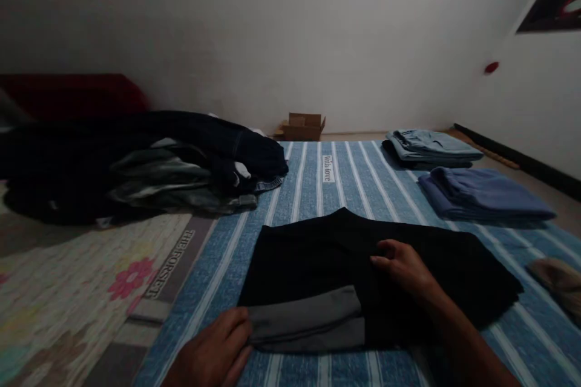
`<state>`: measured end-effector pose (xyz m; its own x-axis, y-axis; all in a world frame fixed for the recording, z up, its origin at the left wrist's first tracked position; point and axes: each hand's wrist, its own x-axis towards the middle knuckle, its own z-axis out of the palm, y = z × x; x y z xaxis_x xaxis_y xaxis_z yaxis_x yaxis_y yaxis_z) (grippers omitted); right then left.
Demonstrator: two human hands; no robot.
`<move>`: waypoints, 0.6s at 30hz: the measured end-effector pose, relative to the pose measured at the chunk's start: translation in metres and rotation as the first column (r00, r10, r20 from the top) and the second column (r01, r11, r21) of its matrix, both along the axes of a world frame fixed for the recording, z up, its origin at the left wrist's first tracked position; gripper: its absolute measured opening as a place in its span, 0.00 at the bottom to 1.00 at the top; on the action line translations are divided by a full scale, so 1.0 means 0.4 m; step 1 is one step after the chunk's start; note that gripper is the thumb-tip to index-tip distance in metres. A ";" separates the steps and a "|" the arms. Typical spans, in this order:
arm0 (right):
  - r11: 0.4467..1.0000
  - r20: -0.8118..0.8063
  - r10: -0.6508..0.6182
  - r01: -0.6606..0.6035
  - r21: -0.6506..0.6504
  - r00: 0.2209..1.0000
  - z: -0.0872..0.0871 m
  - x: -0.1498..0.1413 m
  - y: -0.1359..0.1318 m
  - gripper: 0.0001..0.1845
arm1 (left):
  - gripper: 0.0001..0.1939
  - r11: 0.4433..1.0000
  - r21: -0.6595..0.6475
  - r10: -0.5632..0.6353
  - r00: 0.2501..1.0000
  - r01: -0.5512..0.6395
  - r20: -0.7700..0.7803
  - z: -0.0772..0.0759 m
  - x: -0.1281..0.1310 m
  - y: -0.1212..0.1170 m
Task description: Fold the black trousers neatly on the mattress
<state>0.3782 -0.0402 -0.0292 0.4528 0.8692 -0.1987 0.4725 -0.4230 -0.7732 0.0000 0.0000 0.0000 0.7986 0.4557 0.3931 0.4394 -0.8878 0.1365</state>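
Note:
A black cloth garment lies spread on a blue-and-white striped mattress cover, with a grey fabric section folded across its near side. My left hand is curled over the grey fabric's left end at the garment's near corner. My right hand rests on the black cloth just above the grey section, with its fingers together and pointing left. Nothing else shows in that hand.
Two folded blue clothing stacks lie at the far right of the cover, and a tan bundle sits at its right edge. A heap of dark clothes lies to the left, above a flowered mat. A cardboard box stands by the wall.

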 end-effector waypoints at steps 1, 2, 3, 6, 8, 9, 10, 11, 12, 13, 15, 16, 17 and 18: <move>1.000 -0.014 0.008 -0.008 -0.009 1.000 -0.002 0.002 0.002 0.14 | 0.11 1.000 -0.024 -0.002 1.000 0.002 0.009 0.002 0.003 -0.003; 1.000 -0.031 0.013 -0.013 -0.020 0.999 -0.003 0.004 0.003 0.13 | 0.11 0.999 -0.052 -0.002 1.000 0.002 0.012 0.004 0.006 -0.006; 0.999 -0.051 0.017 -0.018 -0.030 0.999 -0.004 0.006 0.004 0.12 | 0.11 0.997 -0.083 -0.004 1.000 0.005 0.012 0.005 0.007 -0.008; 0.997 -0.079 0.045 -0.049 -0.051 0.996 -0.003 0.013 0.001 0.13 | 0.11 0.987 -0.159 -0.011 1.000 0.013 0.017 0.010 0.009 -0.016; 0.995 -0.015 0.084 -0.085 -0.059 0.996 0.010 0.017 -0.007 0.14 | 0.11 0.982 -0.187 0.000 1.000 0.004 0.019 0.015 0.009 -0.023; 0.993 0.061 0.097 -0.093 -0.067 0.993 0.023 0.016 -0.010 0.16 | 0.11 0.981 -0.192 0.009 1.000 -0.004 0.021 0.016 0.010 -0.027; 0.993 0.158 0.101 -0.090 -0.079 0.982 0.039 0.014 -0.013 0.17 | 0.11 0.981 -0.194 0.021 0.999 -0.016 0.024 0.018 0.010 -0.031; 0.993 0.260 0.100 -0.079 -0.091 0.960 0.059 0.007 -0.012 0.18 | 0.11 0.981 -0.193 0.036 0.999 -0.029 0.029 0.019 0.009 -0.036; 0.993 0.353 0.098 -0.068 -0.098 0.930 0.081 -0.002 -0.007 0.18 | 0.11 0.980 -0.193 0.050 0.998 -0.043 0.036 0.019 0.009 -0.040; 0.993 0.416 0.105 -0.070 -0.099 0.903 0.104 -0.017 0.002 0.18 | 0.11 0.980 -0.192 0.064 0.997 -0.054 0.047 0.020 0.008 -0.043; 0.986 0.446 0.168 -0.151 -0.075 0.879 0.146 -0.058 0.038 0.16 | 0.11 0.976 -0.204 0.093 0.994 -0.079 0.061 0.020 0.004 -0.049; 0.973 0.430 0.225 -0.225 -0.053 0.874 0.162 -0.084 0.064 0.15 | 0.11 0.974 -0.208 0.107 0.992 -0.091 0.071 0.019 0.001 -0.051; 0.948 0.412 0.302 -0.314 -0.040 0.859 0.173 -0.113 0.094 0.13 | 0.10 0.973 -0.207 0.124 0.989 -0.105 0.081 0.018 -0.003 -0.052; 0.914 0.400 0.383 -0.404 -0.035 0.832 0.179 -0.143 0.128 0.12 | 0.10 0.972 -0.201 0.141 0.986 -0.120 0.093 0.017 -0.008 -0.054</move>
